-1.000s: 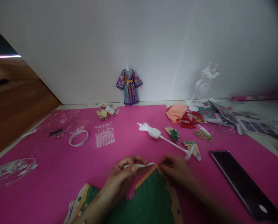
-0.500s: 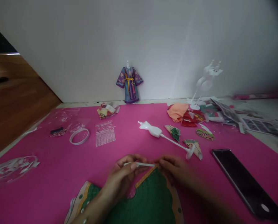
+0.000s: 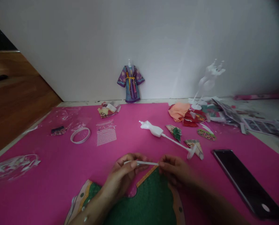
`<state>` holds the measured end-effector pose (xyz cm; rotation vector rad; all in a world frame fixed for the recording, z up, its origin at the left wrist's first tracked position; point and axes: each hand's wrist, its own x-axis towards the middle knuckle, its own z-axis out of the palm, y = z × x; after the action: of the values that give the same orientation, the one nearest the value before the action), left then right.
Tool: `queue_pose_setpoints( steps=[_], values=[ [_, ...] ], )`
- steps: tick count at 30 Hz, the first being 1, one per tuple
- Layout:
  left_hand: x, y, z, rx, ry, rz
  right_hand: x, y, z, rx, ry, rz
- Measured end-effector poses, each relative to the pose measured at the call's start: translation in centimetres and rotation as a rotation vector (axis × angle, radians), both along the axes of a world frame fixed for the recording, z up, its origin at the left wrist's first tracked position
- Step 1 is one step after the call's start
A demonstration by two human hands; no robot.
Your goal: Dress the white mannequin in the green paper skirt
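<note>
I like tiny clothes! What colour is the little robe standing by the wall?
The robe is mostly purple with a yellow sash; head view.

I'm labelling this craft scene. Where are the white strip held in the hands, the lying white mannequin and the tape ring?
white strip [image 3: 146,162], head view, middle of its length.
white mannequin [image 3: 152,129], head view, its torso.
tape ring [image 3: 79,142], head view, near side of its band.

Pink table mat [image 3: 59,175]: matt, felt-like.
Green scalloped sheet [image 3: 151,203]: grainy, matt, paper-like.
Thin white strip [image 3: 146,162]: smooth, matt.
White mannequin stand [image 3: 153,128]: smooth glossy plastic.
Black slab phone [image 3: 242,181]: glossy glass.
</note>
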<state>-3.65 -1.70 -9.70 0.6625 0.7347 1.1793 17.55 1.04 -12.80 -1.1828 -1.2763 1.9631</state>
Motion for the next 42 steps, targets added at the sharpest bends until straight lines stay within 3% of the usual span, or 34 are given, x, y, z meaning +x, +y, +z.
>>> queue_pose_setpoints(
  steps=[3, 8, 14, 19, 26, 32, 42],
  values=[
    [-0.1, 0.1, -0.1, 0.059, 0.102, 0.011, 0.2, 0.2, -0.1, 0.036, -0.037, -0.004],
    [-0.8, 0.2, 0.7, 0.244, 0.532, -0.033, 0.9, 0.8, 1.0, 0.150, -0.178, -0.014],
    [-1.3, -0.3, 2.2, 0.355, 0.638, -0.186, 1.4, 1.2, 3.4, 0.409, -0.465, -0.013],
    [-1.7, -1.0, 3.1, 0.372, 0.824, -0.336, 1.0, 1.7, 3.3, 0.577, -0.679, 0.038],
    [-1.6, -1.4, 4.0, 0.257, 1.189, -0.536, 0.7, 2.5, 2.2, 0.629, -0.867, 0.107],
    [-1.6, -1.5, 3.4, 0.224, 1.184, -0.614, 0.4, 2.8, 2.0, 0.624, -0.913, 0.135],
    [-1.8, -1.5, 3.3, 0.194, 1.198, -0.589, 0.0, 2.9, 2.6, 0.630, -0.943, 0.147]
  ],
)
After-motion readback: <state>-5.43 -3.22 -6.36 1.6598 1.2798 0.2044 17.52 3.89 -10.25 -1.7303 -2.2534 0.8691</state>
